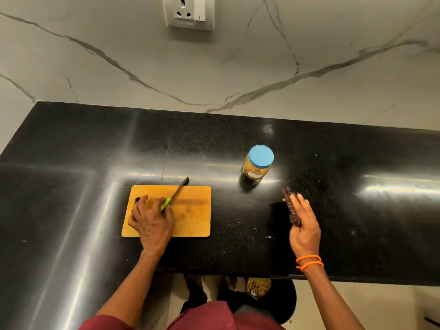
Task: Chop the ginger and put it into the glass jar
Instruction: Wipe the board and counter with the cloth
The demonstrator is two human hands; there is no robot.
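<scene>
1. A person in a maroon garment [207, 315] stands at the near edge of a glossy black stone tabletop [71, 186]; a round dark bin [269, 296] holding pale scraps sits on the floor below that edge.
2. The right hand [303, 225], with orange thread bands [309, 262] at the wrist, hovers over the tabletop to the right of the board; its grip is closed around a dark brown, elongated piece, seemingly the ginger [291, 206], though blur leaves its surface hard to read.
3. The left hand [152, 217] rests on a rectangular wooden chopping board [192, 217], its grip wrapped around the green handle of a small black-bladed knife [177, 191] whose tip reaches past the board's far edge.
4. No cut pieces show on the board, so the chopping appears not yet begun; the step in hand looks to be bringing the ginger to the board.
5. To do it well, the piece should lie flat on the bare right half of the board, well apart from the blade, with fingertips curled back before the first cut.
6. Farther back, right of the board, a clear glass jar [257, 166] stands upright with its round blue lid [261, 155] on; the lid must come off before any pieces go in.
7. A white wall socket [189, 11] is set in the veined marble backsplash [333, 67] behind.
</scene>
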